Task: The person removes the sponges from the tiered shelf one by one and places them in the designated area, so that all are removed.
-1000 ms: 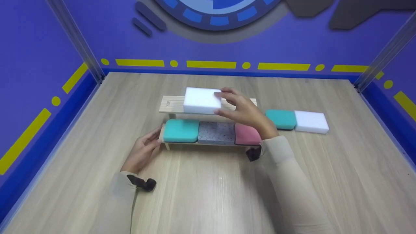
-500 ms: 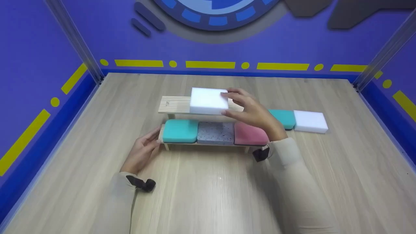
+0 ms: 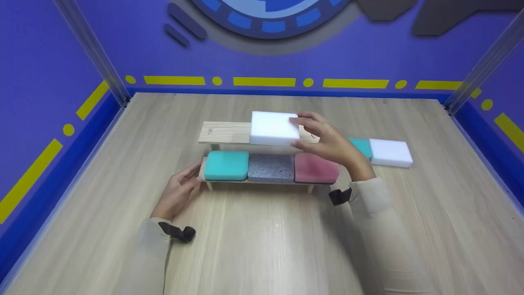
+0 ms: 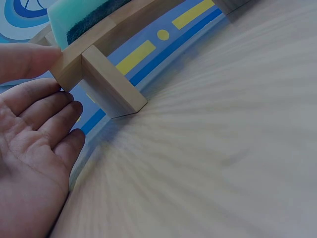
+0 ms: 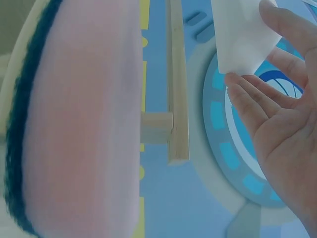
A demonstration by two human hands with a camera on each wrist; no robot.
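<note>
In the head view a two-tier wooden rack (image 3: 227, 132) stands mid-table. Its lower tier bears a teal sponge (image 3: 226, 165), a grey speckled sponge (image 3: 270, 168) and a pink sponge (image 3: 315, 168) side by side. My right hand (image 3: 333, 141) pinches a white sponge (image 3: 274, 128) by its right end. The right wrist view shows that white sponge (image 5: 243, 37) raised clear of the upper board (image 5: 178, 99). Thumb and fingers of my left hand (image 3: 177, 192) pinch the left end of the lower tier; the left wrist view shows this board end (image 4: 69, 69) between them.
Right of the rack, a second teal sponge (image 3: 360, 147), partly hidden by my right wrist, lies against another white sponge (image 3: 391, 153) on the wooden table (image 3: 262, 237). Blue panels (image 3: 262, 61) enclose the back and sides.
My right hand has moved to the right with the white sponge above the upper tier, uncovering the pink sponge. The left hand stays at the rack's end.
</note>
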